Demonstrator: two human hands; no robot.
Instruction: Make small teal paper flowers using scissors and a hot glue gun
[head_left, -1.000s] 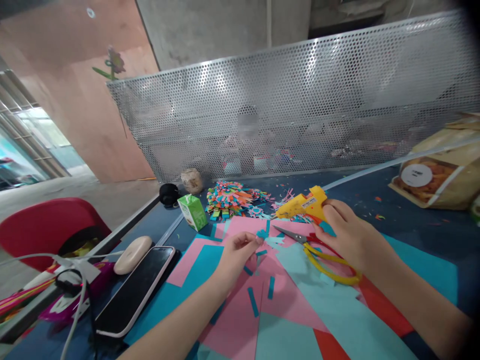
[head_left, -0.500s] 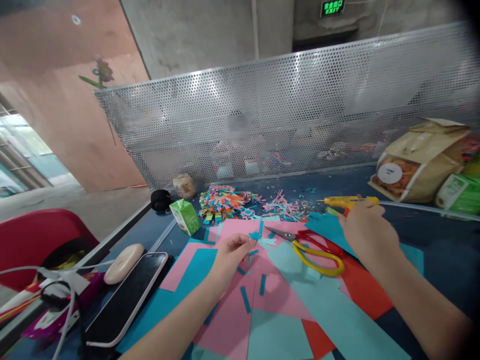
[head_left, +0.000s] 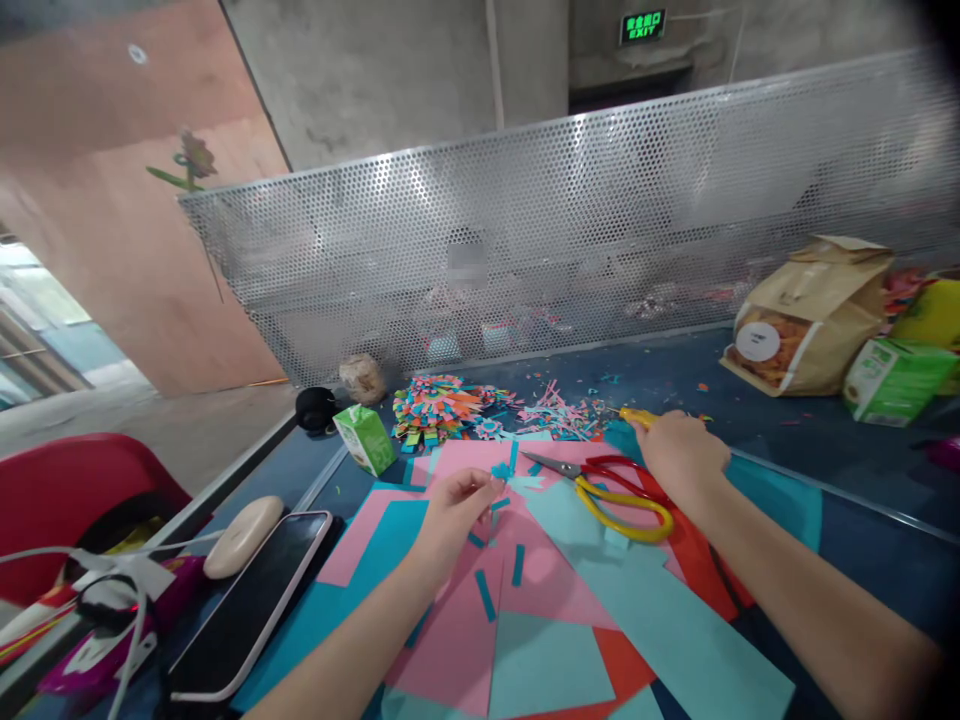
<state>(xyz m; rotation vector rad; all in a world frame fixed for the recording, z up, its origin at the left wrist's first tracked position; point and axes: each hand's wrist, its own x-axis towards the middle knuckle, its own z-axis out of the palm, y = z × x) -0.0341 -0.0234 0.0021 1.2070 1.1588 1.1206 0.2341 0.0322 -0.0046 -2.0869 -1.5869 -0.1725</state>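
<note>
My left hand [head_left: 454,510] pinches a small blue paper piece [head_left: 500,470] above pink and teal paper sheets [head_left: 540,600]. My right hand [head_left: 679,452] is closed around the yellow glue gun [head_left: 637,415], which lies low on the blue table, mostly hidden under the hand. Scissors [head_left: 615,485] with red and yellow handles lie on the paper between the two hands, just left of my right hand. Short blue strips [head_left: 486,595] are scattered on the pink sheet.
A pile of colourful paper fringes [head_left: 439,405] and scraps lies behind the sheets. A green carton [head_left: 364,438], a phone [head_left: 255,600] and a beige pebble-like object [head_left: 244,522] sit left. A brown snack bag [head_left: 810,320] and green box [head_left: 892,380] stand right. A perforated metal screen [head_left: 570,230] bounds the back.
My right hand carried the glue gun from above the scissors to the right and down onto the table. My left hand kept its pinch on the blue piece.
</note>
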